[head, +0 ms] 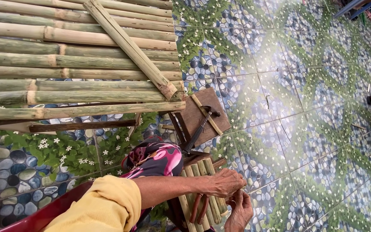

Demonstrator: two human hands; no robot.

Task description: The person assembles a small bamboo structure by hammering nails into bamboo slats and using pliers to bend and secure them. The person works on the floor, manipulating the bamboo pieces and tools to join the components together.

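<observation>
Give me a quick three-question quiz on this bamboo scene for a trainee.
1. True or false: a hammer lies on the small wooden stool.
2. What lies slanted across the bamboo rack? A) a split bamboo strip B) a rope C) a saw
3. Fill in: the hands, left hand and right hand, meet over a bundle of bamboo ____.

Key: 1 true; 2 A, the bamboo strip; 3 slats.

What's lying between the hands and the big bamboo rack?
In the head view, a brown wooden board carrying a hammer and a bamboo strip lies between the hands and the bamboo rack.
</observation>
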